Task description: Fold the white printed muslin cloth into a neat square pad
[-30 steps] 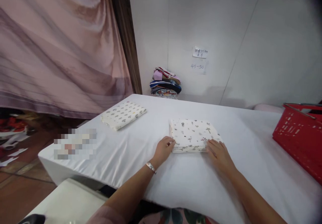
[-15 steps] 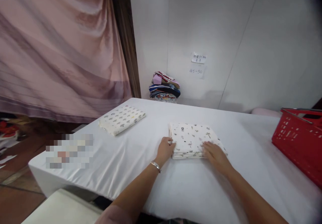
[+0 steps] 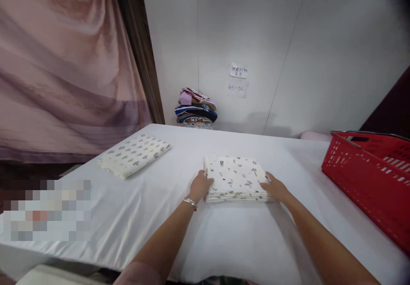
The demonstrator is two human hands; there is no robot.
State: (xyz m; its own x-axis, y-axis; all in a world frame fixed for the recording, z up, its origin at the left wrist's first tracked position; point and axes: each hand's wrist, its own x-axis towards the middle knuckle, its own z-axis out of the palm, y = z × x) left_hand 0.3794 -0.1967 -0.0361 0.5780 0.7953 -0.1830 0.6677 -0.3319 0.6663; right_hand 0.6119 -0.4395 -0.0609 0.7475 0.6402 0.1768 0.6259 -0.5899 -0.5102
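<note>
A white folded cloth (image 3: 235,174) with small printed motifs lies flat on the white-covered table, its stacked layers showing along the near edge. My left hand (image 3: 200,185), with a silver bracelet at the wrist, grips its left side, thumb on top. On the opposite side, my right hand (image 3: 276,186) has its thumb over the top and its fingers around the right edge, partly hidden. Further left lies a second folded cloth (image 3: 136,154), white with grey mushroom-like shapes, apart from both hands.
A red plastic basket (image 3: 361,182) stands at the table's right side. Several folded fabrics (image 3: 196,107) are stacked beyond the far edge, below paper notes (image 3: 237,80) on the wall. A pink curtain (image 3: 64,63) hangs at left. Something blurred out (image 3: 48,212) lies at the table's left.
My right hand has moved from the top of the printed cloth to its right edge. My left hand stays at the left side. The view has turned to the right, showing more basket.
</note>
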